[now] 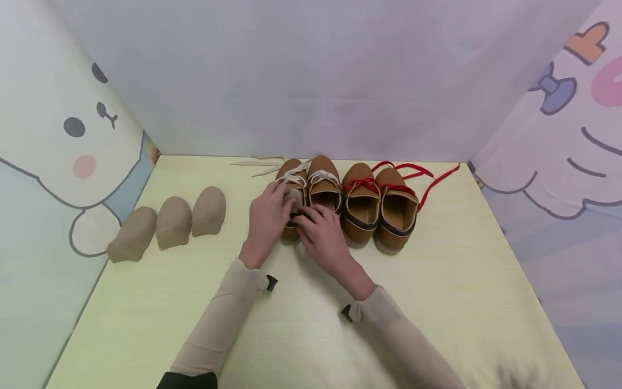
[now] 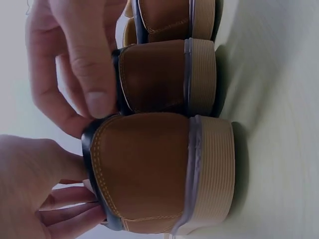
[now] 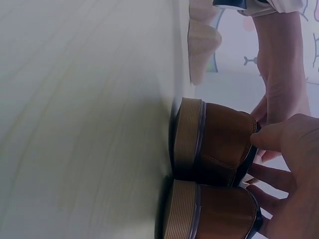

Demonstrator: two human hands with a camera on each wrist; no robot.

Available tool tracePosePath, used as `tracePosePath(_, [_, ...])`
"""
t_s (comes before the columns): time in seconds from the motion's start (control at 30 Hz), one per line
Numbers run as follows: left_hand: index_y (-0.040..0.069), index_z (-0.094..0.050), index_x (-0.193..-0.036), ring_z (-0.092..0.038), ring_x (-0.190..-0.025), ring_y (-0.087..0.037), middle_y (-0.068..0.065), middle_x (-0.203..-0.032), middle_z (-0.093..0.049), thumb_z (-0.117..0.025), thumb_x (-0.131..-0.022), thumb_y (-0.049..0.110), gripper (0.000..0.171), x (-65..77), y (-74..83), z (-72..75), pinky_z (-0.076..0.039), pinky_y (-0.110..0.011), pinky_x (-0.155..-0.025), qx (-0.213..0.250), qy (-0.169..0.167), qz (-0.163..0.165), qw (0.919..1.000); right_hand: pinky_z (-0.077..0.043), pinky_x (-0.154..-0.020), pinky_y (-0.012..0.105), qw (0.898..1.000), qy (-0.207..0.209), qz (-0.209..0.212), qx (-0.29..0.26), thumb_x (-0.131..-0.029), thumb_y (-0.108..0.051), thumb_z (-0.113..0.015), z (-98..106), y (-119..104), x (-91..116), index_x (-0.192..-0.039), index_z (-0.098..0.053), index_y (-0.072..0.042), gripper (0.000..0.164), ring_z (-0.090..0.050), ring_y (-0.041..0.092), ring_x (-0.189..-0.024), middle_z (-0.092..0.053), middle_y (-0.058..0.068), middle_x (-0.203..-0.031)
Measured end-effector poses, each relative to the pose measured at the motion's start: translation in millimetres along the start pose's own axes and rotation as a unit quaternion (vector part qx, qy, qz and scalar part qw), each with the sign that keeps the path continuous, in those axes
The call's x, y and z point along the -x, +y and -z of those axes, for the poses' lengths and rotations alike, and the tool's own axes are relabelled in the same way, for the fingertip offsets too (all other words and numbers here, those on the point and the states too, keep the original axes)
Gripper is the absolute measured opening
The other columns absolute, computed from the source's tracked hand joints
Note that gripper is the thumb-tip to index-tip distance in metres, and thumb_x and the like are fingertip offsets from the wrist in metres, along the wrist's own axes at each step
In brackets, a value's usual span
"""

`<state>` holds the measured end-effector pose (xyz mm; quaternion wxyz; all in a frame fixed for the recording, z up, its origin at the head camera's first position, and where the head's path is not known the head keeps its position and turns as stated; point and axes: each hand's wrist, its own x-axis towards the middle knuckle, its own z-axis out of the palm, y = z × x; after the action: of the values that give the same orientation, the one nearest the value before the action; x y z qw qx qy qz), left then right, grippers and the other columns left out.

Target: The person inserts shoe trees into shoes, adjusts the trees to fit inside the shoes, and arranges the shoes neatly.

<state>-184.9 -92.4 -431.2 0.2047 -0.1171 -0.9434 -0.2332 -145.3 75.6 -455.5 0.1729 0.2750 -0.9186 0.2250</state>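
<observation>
A brown lace-up shoe with white laces [image 1: 290, 236] stands leftmost in a row of shoes. In its mouth sits a beige shoe insert [image 1: 293, 198], which my left hand [image 1: 264, 220] holds from the left side with curled fingers. My right hand [image 1: 326, 237] pinches the rear collar of that same shoe. In the right wrist view its thumb presses the outside of the brown heel [image 3: 224, 137] while the fingers reach over the rim. The insert is hidden behind the heel in both wrist views.
Another white-laced shoe [image 1: 323, 167] stands close on the right, followed by two red-laced shoes, one [image 1: 360, 229] beside the other [image 1: 391, 240]. Loose red laces [image 1: 439, 178] trail to the right. Three beige inserts, the middle one [image 1: 173, 221] among them, lie at the table's left.
</observation>
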Motion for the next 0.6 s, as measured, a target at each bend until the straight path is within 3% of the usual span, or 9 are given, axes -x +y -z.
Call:
tracePosePath(0.1, [0.007, -0.068, -0.119, -0.071, -0.075, -0.032, -0.014, -0.109, -0.068, -0.074, -0.098, 0.022, 0.027, 0.6, 1.4, -1.5, -0.06, -0.048, -0.068, -0.009, -0.003, 0.006, 0.9999, -0.041, -0.111, 0.059, 1.0, -0.01, 0.002, 0.014, -0.102, -0.02, -0.068, -0.7, 0.5, 1.5, -0.122, -0.072, -0.02, 0.021, -0.054, 0.032, -0.134, -0.069, 0.007, -0.138])
tracePosePath(0.2, [0.009, -0.067, -0.12, -0.069, -0.086, -0.036, -0.014, -0.112, -0.069, -0.074, -0.097, 0.022, 0.027, 0.2, 2.4, -2.9, -0.057, -0.05, -0.076, -0.024, -0.004, 0.009, 0.9997, -0.041, -0.111, 0.06, 0.999, -0.02, 0.003, 0.032, -0.103, -0.018, -0.065, -0.4, 0.2, 1.6, -0.126, -0.07, -0.021, 0.024, -0.053, 0.032, -0.135, -0.069, 0.005, -0.139])
tracePosePath(0.4, [0.011, -0.063, -0.112, -0.056, -0.103, -0.037, -0.014, -0.112, -0.063, -0.077, -0.095, 0.022, 0.025, -2.1, 1.4, -4.0, -0.047, -0.052, -0.084, -0.036, -0.009, 0.035, 0.9987, -0.041, -0.111, 0.06, 0.997, -0.048, 0.005, 0.059, -0.1, -0.012, -0.065, 1.3, -2.6, -0.3, -0.13, -0.067, -0.021, 0.032, -0.051, 0.032, -0.137, -0.067, 0.005, -0.141])
tracePosePath(0.6, [0.014, -0.059, -0.132, -0.055, -0.114, -0.039, -0.016, -0.133, -0.055, -0.079, -0.093, 0.017, 0.043, -13.6, -5.0, -4.7, -0.049, -0.054, -0.085, -0.015, -0.04, 0.04, 0.9983, -0.041, -0.107, 0.059, 0.991, -0.08, -0.002, 0.104, -0.098, -0.011, -0.066, -1.9, -6.1, -6.1, -0.135, -0.061, -0.023, 0.039, -0.048, 0.033, -0.137, -0.064, 0.006, -0.146])
